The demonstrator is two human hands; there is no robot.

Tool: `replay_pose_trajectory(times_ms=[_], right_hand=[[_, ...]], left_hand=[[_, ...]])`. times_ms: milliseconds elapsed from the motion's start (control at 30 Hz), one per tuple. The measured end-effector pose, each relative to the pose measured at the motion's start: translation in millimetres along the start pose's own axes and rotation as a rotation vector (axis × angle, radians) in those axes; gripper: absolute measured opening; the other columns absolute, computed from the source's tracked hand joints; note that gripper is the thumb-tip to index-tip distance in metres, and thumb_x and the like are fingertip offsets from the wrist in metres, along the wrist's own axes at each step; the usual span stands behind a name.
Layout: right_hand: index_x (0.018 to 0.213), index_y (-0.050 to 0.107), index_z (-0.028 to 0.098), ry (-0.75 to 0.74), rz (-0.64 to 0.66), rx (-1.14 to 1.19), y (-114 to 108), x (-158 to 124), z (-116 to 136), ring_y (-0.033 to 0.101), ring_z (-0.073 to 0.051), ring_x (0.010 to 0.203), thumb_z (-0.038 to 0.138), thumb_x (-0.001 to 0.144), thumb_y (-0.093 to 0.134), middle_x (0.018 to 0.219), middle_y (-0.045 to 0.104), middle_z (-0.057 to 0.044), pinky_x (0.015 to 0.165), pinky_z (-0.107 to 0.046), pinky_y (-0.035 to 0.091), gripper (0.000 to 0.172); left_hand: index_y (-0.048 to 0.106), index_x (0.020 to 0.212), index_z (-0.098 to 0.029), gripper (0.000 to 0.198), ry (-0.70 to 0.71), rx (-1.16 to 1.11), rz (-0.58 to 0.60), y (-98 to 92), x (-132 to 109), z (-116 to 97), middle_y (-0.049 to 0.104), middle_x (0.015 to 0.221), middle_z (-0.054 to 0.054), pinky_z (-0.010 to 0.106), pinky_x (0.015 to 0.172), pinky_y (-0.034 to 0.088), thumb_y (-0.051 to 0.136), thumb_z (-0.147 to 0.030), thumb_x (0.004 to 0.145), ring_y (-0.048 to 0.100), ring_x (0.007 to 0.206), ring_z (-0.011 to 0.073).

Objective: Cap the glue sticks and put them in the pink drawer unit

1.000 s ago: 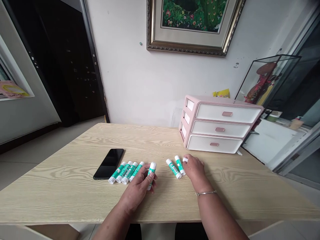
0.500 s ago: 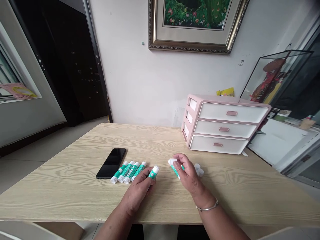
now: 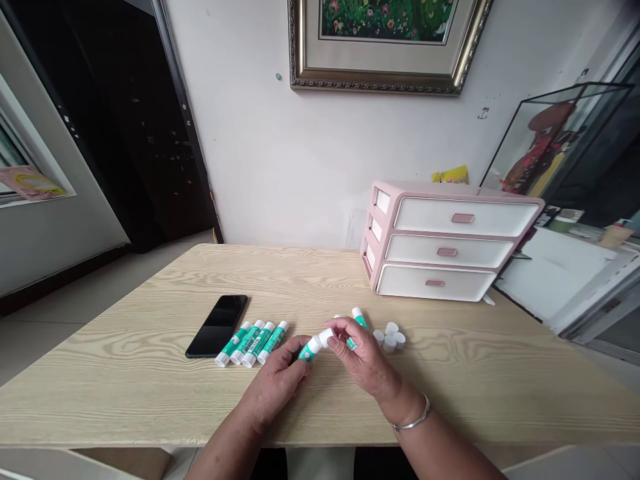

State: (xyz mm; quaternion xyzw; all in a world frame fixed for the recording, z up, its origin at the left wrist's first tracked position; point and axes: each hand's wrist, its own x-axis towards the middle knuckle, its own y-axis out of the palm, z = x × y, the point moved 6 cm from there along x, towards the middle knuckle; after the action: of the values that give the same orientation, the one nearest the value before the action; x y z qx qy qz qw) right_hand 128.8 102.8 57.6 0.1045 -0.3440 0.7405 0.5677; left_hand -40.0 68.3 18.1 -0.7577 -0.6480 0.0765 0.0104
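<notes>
My left hand (image 3: 277, 380) grips the green body of a glue stick (image 3: 311, 347) just above the wooden table (image 3: 150, 373). The fingertips of my right hand (image 3: 363, 360) pinch that stick's white cap end. Several more green-and-white glue sticks (image 3: 247, 342) lie in a row to the left. Behind my right hand, partly hidden, lie two other glue sticks (image 3: 357, 317). A small cluster of loose white caps (image 3: 390, 337) sits just right of them.
A black phone (image 3: 217, 325) lies left of the row of sticks. A pink three-drawer organiser (image 3: 445, 250) stands at the back right of the table with all drawers shut. A glass case (image 3: 555, 147) and a framed picture (image 3: 385, 47) are against the wall.
My right hand left the sticks and caps on the right and came across to the stick in my left hand, taking its cap end. The left hand lifted and tilted that stick.
</notes>
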Motion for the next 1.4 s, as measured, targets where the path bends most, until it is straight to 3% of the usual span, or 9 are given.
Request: replay_pose_trajectory(times_ms=[667,1400], right_hand=[[0.114,0.067,0.024,-0.029,0.005,-0.036,-1.6,-1.6,2.9,0.065,-0.017,0.087,0.038,0.1,0.057,0.098,0.072,-0.004,0.081,-0.031,0.054,0.022],[0.117,0.067,0.024,-0.065,-0.004,-0.01,-0.6,-4.2,1.5,0.062,-0.017,0.084,0.035,0.1,0.059,0.094,0.069,-0.004,0.077,-0.032,0.053,0.021]], left_hand=[[0.069,0.111,-0.019,0.041,0.009,-0.033,0.013,-0.7,-1.5,-3.0,0.05,0.067,-0.005,0.025,0.058,0.03,0.054,-0.024,0.073,0.043,0.062,0.0132],[0.069,0.12,-0.017,0.043,0.071,0.008,0.038,-0.8,-0.9,-3.3,0.05,0.071,-0.004,0.026,0.063,0.032,0.055,-0.023,0.08,0.04,0.065,0.0126]])
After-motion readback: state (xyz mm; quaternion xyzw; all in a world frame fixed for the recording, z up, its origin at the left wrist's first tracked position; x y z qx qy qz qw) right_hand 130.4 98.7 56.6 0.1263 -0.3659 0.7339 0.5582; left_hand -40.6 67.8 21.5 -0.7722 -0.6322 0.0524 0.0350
